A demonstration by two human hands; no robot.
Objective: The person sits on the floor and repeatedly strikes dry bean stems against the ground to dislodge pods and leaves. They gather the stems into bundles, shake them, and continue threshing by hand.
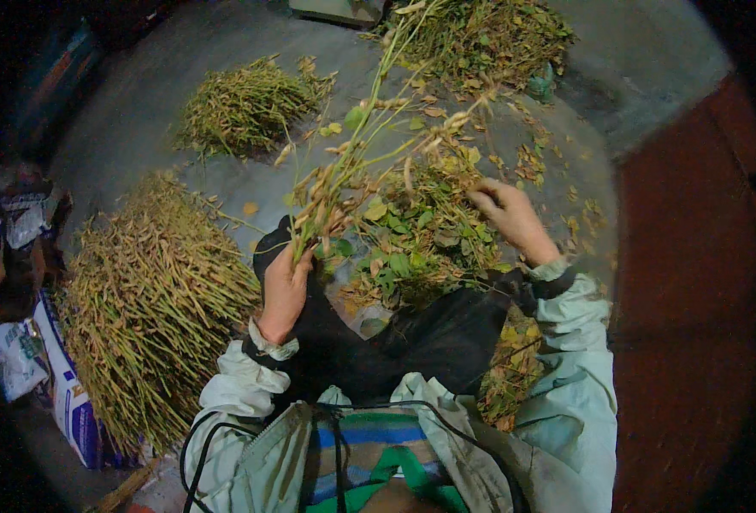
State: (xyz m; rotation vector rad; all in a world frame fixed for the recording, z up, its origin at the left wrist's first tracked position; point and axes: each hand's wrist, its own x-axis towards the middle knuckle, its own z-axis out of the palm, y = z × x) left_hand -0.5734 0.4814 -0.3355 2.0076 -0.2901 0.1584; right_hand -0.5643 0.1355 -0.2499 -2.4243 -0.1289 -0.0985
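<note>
My left hand (285,292) grips the lower ends of a few bean stalks (346,173), which look like soybean. They rise away from me, with dry tan pods clustered along green stems. To the right, my right hand (513,215) hovers by a heap of leafy bean plants (410,250), its fingers curled inward. Whether anything is pinched between those fingertips is hidden. Green and yellow leaves mix with stems in that heap, which lies on the floor in front of my dark trousers (442,333).
On my left stands a large stack of podded stalks (160,301), beside a white and purple box (70,397). A smaller stalk pile (250,106) lies further off. Another leafy heap (480,38) is at the top. Fallen leaves (532,160) litter the grey floor, bordered right by a reddish-brown surface (679,288).
</note>
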